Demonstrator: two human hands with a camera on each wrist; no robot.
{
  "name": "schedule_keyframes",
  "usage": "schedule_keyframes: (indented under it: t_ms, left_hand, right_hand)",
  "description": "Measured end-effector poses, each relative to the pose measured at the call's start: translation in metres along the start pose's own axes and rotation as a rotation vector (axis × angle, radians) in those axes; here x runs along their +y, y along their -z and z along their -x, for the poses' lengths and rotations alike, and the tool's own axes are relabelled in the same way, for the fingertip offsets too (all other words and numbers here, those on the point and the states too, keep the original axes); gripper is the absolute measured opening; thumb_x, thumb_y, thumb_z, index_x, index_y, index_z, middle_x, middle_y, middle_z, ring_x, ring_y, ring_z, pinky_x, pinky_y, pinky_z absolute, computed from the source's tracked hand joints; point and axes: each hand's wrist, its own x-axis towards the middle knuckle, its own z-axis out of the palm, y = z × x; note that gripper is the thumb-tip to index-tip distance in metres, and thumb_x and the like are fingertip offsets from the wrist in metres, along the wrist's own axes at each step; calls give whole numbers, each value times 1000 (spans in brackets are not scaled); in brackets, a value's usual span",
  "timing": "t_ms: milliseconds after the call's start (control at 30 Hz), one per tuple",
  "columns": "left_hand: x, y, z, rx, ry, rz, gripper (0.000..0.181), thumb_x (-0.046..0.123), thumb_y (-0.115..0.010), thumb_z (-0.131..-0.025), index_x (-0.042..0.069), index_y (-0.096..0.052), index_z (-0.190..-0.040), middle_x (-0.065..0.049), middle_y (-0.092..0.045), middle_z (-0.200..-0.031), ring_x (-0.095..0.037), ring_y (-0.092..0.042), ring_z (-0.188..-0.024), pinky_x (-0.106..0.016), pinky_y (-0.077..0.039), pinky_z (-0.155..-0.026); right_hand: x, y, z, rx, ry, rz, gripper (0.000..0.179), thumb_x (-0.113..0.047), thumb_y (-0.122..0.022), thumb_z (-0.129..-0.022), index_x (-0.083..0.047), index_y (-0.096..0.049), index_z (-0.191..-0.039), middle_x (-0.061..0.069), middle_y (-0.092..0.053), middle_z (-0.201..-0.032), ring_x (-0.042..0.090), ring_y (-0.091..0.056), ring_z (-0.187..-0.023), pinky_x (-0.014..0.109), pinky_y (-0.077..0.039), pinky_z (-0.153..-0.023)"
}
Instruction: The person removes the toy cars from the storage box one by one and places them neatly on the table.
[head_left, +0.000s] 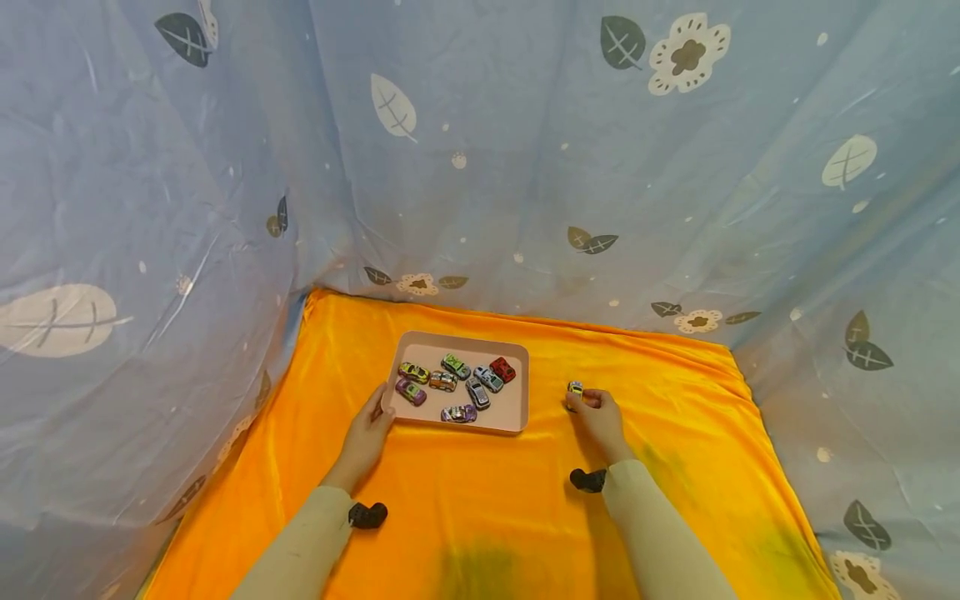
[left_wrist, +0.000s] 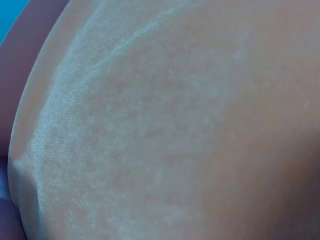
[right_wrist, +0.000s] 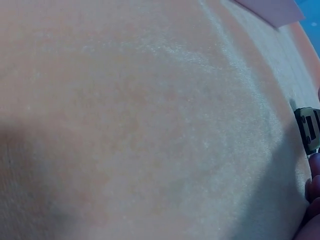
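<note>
A shallow pale pink tray [head_left: 427, 350] lies on the orange cloth, holding several small toy cars, among them a red one [head_left: 502, 369], a green one [head_left: 454, 365] and an orange one [head_left: 442, 381]. My left hand [head_left: 365, 437] grips the tray's near left corner, with the thumb at the rim. To the right of the tray, my right hand [head_left: 602, 421] pinches a yellow and white toy car [head_left: 575, 388] at its fingertips. That car [right_wrist: 311, 127] shows at the right edge of the right wrist view. Whether it touches the cloth, I cannot tell.
Orange cloth [head_left: 465, 500] covers the work surface, with open stretches before and right of the tray. Blue-grey curtains [head_left: 487, 192] with leaf and flower prints hang at the back and both sides. A black wrist device [head_left: 367, 516] sits on each sleeve.
</note>
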Motion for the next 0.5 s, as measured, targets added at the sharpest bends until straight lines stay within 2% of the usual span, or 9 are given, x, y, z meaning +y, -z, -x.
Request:
schedule_keyframes:
  t_ms: [233,500]
  left_hand:
    - [-2,-1,-2,1,-15,13,60,27,-48,-103,22,-20,-156,-12,-24,-157,-28,-30,-140,-43,-29,-111]
    - [-5,-2,0,11,-41,10,59,27,-47,-103,21,-21,-156,-15,-23,-157,-30,-30,-140,-44,-30,-110]
  right_hand:
    - [1,0,0,-5,16,-8,61,-48,-61,-92,-4,-47,-131,13,-51,-108,26,-49,-92,34,-42,-79]
    - [7,-1,-2,-23,33,-25,61,-49,-59,-93,-6,-46,-134,14,-51,-114,27,-52,-98,37,-45,-85]
